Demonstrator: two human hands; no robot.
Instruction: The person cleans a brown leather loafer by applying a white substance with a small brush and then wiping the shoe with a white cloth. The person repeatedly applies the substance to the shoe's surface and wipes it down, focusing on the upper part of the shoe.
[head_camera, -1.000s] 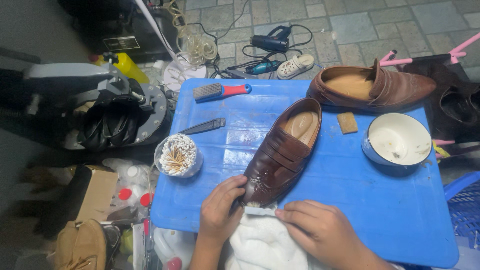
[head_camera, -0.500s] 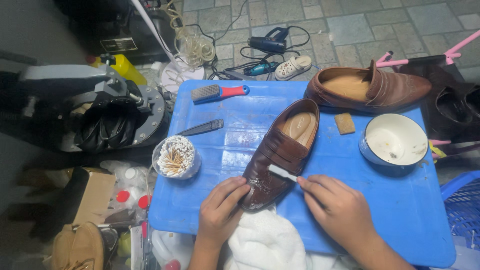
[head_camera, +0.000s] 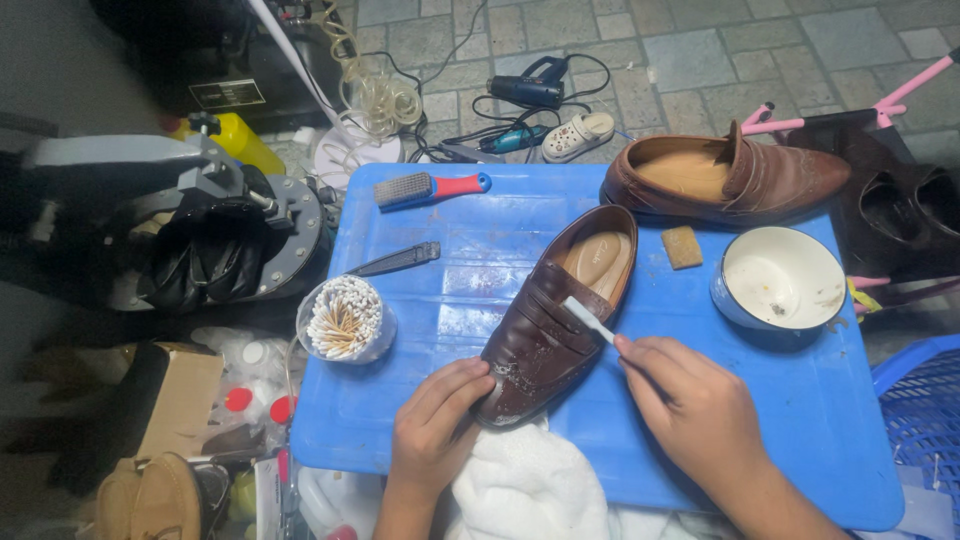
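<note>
A dark brown loafer (head_camera: 548, 322) lies on a blue plastic tabletop (head_camera: 790, 420), toe towards me, with white foam on its toe. My left hand (head_camera: 436, 425) grips the toe from the left. My right hand (head_camera: 688, 406) holds a small white brush (head_camera: 588, 320) whose head rests on the shoe's strap. A white cloth (head_camera: 528, 490) lies under the toe at the near edge.
A second brown loafer (head_camera: 730, 178) lies at the back right. Beside it are a small tan block (head_camera: 682, 246) and a white bowl (head_camera: 782, 282). A red-handled brush (head_camera: 428, 188), a dark tool (head_camera: 395, 261) and a jar of cotton swabs (head_camera: 345, 320) sit left. Cluttered floor surrounds the table.
My right hand has come up from the white cloth to the shoe with the small white brush. The left hand stays on the toe.
</note>
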